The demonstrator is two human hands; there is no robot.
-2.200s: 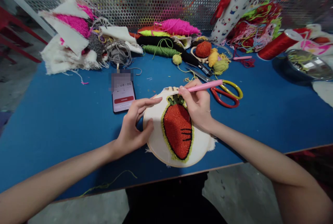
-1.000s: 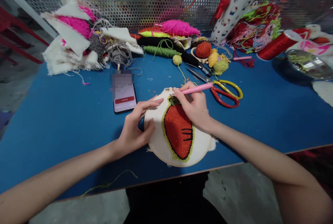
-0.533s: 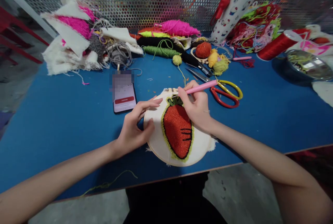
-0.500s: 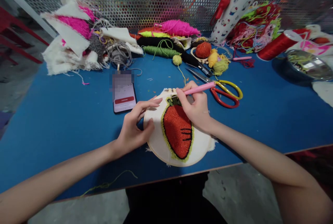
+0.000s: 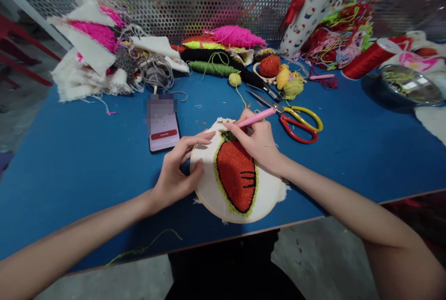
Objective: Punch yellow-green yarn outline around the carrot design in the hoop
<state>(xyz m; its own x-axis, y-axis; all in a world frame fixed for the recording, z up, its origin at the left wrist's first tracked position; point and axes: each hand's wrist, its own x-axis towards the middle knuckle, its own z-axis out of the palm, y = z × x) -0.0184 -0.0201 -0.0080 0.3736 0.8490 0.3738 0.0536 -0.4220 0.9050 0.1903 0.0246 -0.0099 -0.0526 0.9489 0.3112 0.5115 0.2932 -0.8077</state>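
Note:
A round embroidery hoop (image 5: pixel 205 205) stretches white cloth bearing a looped red carrot-like shape (image 5: pixel 235 174), outlined in black and yellow-green with dark green at its top. My left hand (image 5: pixel 179 165) grips the hoop's left side, thumb near the rim and fingers reaching over the cloth. In my right hand (image 5: pixel 259 142) is a pink punch needle (image 5: pixel 258 117), held like a pen and slanting up to the right. Its tip, near the top of the shape, is hidden by my fingers. Yellow-green yarn (image 5: pixel 241 96) runs from a small ball (image 5: pixel 234 79) towards my right hand.
Scissors (image 5: pixel 299 123) with yellow and red handles lie right of the hoop, a phone (image 5: pixel 163 128) left. Yarn bundles (image 5: pixel 212 68), a tumbler (image 5: pixel 310 14), a red thread spool (image 5: pixel 369 61) and a metal bowl (image 5: pixel 411 88) line the back. Cloth scraps (image 5: pixel 90 75) are piled back left.
My right hand and the punch needle have shifted slightly left along the top of the shape. My left hand keeps its grip on the hoop. The whole view has shifted a little.

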